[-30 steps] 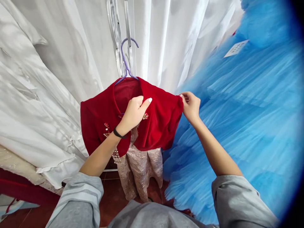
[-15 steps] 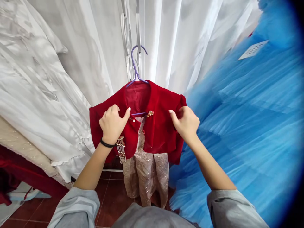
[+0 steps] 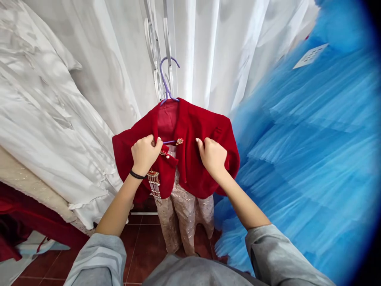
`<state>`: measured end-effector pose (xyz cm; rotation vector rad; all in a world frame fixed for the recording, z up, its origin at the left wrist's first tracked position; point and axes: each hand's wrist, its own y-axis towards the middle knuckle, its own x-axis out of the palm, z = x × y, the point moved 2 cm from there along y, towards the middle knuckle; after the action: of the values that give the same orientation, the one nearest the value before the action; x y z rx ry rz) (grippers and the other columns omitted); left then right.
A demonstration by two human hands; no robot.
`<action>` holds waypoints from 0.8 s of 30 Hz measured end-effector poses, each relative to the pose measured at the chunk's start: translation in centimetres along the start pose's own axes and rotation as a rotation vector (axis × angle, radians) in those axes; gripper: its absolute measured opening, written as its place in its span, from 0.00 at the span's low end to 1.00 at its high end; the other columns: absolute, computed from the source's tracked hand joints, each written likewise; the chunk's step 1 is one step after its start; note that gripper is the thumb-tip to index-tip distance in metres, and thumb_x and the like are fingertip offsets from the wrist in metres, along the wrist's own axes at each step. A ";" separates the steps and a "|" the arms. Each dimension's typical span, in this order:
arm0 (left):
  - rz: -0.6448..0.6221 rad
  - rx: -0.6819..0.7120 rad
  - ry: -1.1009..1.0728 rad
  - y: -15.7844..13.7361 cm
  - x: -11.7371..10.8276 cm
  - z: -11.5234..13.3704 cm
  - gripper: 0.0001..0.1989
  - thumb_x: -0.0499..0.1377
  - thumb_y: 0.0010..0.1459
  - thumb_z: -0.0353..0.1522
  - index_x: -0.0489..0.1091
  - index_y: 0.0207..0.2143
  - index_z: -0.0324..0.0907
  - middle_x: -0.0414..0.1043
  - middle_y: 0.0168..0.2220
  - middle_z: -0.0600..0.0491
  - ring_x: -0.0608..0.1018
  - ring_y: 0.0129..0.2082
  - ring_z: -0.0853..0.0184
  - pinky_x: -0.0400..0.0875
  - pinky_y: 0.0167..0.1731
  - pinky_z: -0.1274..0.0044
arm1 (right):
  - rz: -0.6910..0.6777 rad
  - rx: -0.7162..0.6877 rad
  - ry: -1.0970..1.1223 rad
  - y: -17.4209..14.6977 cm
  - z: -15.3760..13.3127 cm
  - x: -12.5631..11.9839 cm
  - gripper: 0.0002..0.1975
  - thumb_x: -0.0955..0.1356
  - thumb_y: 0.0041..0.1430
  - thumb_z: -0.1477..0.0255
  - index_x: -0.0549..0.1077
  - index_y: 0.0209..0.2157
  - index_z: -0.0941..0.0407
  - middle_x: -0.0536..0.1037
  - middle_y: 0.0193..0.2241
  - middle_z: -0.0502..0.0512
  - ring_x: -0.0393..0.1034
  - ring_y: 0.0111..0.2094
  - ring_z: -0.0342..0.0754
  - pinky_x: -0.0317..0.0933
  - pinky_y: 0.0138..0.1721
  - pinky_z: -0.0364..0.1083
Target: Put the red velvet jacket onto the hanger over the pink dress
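Note:
A short red velvet jacket [image 3: 208, 123] hangs in front of me on a purple hanger [image 3: 167, 85]. My left hand [image 3: 145, 154] is closed on the jacket's left front edge, near a beaded clasp [image 3: 164, 154]. My right hand [image 3: 212, 157] grips the cloth of the right front panel, thumb pointing up. Another jewelled clasp [image 3: 179, 141] sits on the collar edge between my hands. Below my left wrist dangles a beaded tassel brooch [image 3: 154, 184]. Shiny beige patterned fabric [image 3: 186, 214] hangs beneath the jacket.
A white metal rack [image 3: 168, 35] stands behind the hanger, before white curtains [image 3: 202, 51]. White gowns [image 3: 38, 103] hang at left; a blue tulle dress [image 3: 297, 159] fills the right side with a white card [image 3: 311, 55] on it. Dark red floor tiles [image 3: 145, 246] lie below.
My right hand has moved left, from the jacket's shoulder edge to its front panel, and closed on the cloth. My left hand has shifted slightly right. The jacket fronts sit closer together.

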<state>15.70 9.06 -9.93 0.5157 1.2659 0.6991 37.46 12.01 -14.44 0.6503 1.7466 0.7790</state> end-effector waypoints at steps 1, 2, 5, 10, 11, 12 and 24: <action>0.045 -0.004 0.015 -0.1 -0.5 0.1 0.18 0.53 0.60 0.43 0.60 0.22 0.44 0.69 0.22 0.51 0.73 0.25 0.62 0.49 0.25 0.73 | 0.087 0.000 0.017 0.2 -0.2 -0.7 0.23 0.57 0.69 0.57 0.68 0.27 0.58 0.74 0.25 0.56 0.62 0.25 0.45 0.42 0.26 0.45; 0.104 -0.005 0.035 0.0 -1.0 0.3 0.18 0.53 0.60 0.45 0.62 0.23 0.44 0.69 0.23 0.51 0.73 0.26 0.62 0.50 0.25 0.73 | 0.173 -0.019 0.046 0.4 -0.5 -1.4 0.24 0.57 0.69 0.56 0.67 0.27 0.58 0.73 0.24 0.56 0.63 0.26 0.45 0.45 0.27 0.45; 0.235 0.006 0.101 1.0 -1.9 1.2 0.19 0.52 0.60 0.49 0.66 0.29 0.42 0.72 0.28 0.48 0.75 0.31 0.59 0.54 0.27 0.73 | 0.256 -0.100 0.154 1.4 -2.9 -2.1 0.23 0.56 0.69 0.56 0.65 0.28 0.57 0.72 0.25 0.56 0.66 0.29 0.45 0.50 0.30 0.44; 0.051 0.054 0.165 3.5 -1.8 3.1 0.18 0.47 0.64 0.40 0.71 0.35 0.39 0.75 0.34 0.43 0.77 0.35 0.55 0.60 0.29 0.72 | -0.085 -0.072 0.125 4.7 -6.5 -0.3 0.17 0.60 0.66 0.61 0.67 0.44 0.61 0.75 0.33 0.59 0.68 0.30 0.48 0.49 0.27 0.43; 0.031 0.046 0.166 3.9 -2.2 3.3 0.18 0.45 0.64 0.37 0.72 0.36 0.39 0.75 0.34 0.43 0.77 0.36 0.55 0.61 0.30 0.72 | -0.121 -0.067 0.128 5.5 -6.6 -0.5 0.15 0.59 0.66 0.66 0.65 0.48 0.61 0.75 0.32 0.58 0.68 0.29 0.48 0.50 0.27 0.43; 0.031 0.026 0.161 4.3 -2.8 3.4 0.18 0.43 0.64 0.34 0.72 0.36 0.39 0.75 0.35 0.43 0.77 0.36 0.56 0.63 0.32 0.71 | -0.126 -0.068 0.144 6.3 -6.5 -0.9 0.16 0.58 0.65 0.71 0.64 0.51 0.61 0.74 0.31 0.57 0.68 0.29 0.48 0.51 0.28 0.43; -0.170 -0.019 -0.070 10.1 -4.9 1.3 0.12 0.51 0.56 0.33 0.64 0.19 0.44 0.66 0.22 0.49 0.72 0.29 0.60 0.62 0.31 0.70 | -0.122 -0.146 0.280 10.6 -5.2 -3.1 0.21 0.57 0.62 0.77 0.64 0.56 0.61 0.69 0.28 0.56 0.66 0.34 0.49 0.60 0.38 0.48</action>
<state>14.35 12.56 0.71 0.4082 1.2206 0.5461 33.95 15.45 -3.28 0.3446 1.9396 0.9374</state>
